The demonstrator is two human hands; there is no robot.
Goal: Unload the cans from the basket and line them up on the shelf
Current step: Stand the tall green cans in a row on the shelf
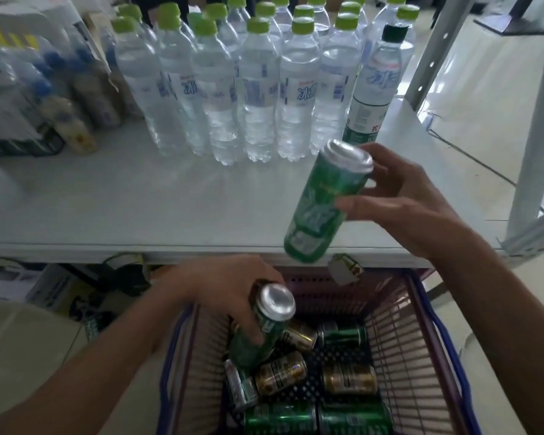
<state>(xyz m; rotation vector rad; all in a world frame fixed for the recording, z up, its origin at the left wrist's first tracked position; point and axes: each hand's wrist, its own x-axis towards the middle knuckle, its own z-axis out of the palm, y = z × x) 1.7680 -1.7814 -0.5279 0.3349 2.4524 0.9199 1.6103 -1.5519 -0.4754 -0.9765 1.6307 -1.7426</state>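
Both hands are busy here. The right hand [415,208] has fingers and thumb wrapped round a tall green can [324,205], which is tilted and hanging over the front edge of the shelf [139,199], just short of the water bottles [258,89]. Down in the basket [399,340] the left hand [230,290] clasps a second green can [261,328], held above the loose cans [280,376], gold and green, lying on their sides. Unloading is barely begun, I'd say: I can see no can standing on the shelf. Next, that tilted can wants righting and setting down on the bare white board in front of the bottles, leaving room for a row. It's a white metal rack, with an upright post [531,120] at the right, blurred packs [19,89] at the left and pale floor [484,89] beyond.
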